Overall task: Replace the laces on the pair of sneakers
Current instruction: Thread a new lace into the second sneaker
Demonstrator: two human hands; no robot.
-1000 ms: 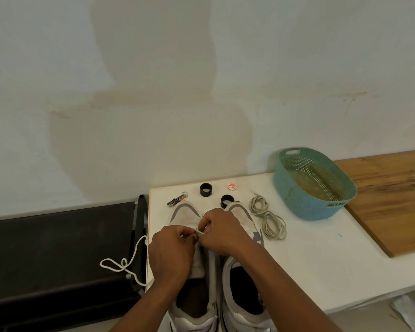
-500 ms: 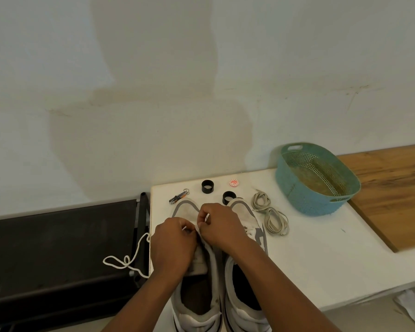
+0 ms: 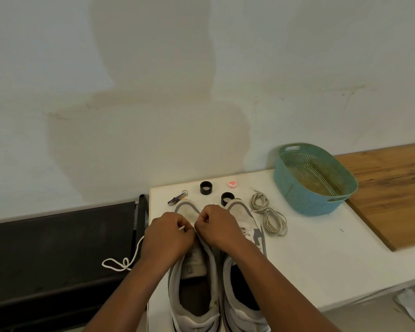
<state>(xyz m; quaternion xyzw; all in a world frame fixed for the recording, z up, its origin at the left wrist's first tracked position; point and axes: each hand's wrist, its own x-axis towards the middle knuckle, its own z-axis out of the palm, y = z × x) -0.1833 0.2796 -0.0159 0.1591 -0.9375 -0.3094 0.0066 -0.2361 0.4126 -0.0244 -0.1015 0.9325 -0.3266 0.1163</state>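
Nearest me, two grey-and-white low-top sneakers stand side by side on the white desk point(image 3: 309, 248), heels toward me. The left sneaker point(image 3: 193, 283) shows no lacing over its tongue below my hands. The right sneaker point(image 3: 246, 279) shows a little white lacing past my right wrist; how complete, I cannot tell.

Both hands meet over the front eyelets of the left sneaker. My left hand point(image 3: 168, 236) is curled, pinching the thin white lace point(image 3: 130, 257); its tip pokes out above my knuckles and the slack trails off the desk's left edge in a loop. My right hand point(image 3: 216, 225) is clenched at the eyelet edge; whether it pinches lace or upper, I cannot tell.

Judgement: threading on the left sneaker is at its start; nearly all its rows remain.

Farther right, a loose coil of beige laces point(image 3: 268, 216) lies on the desk, likely the old ones. Beyond it sits a teal perforated plastic basket point(image 3: 297, 190).
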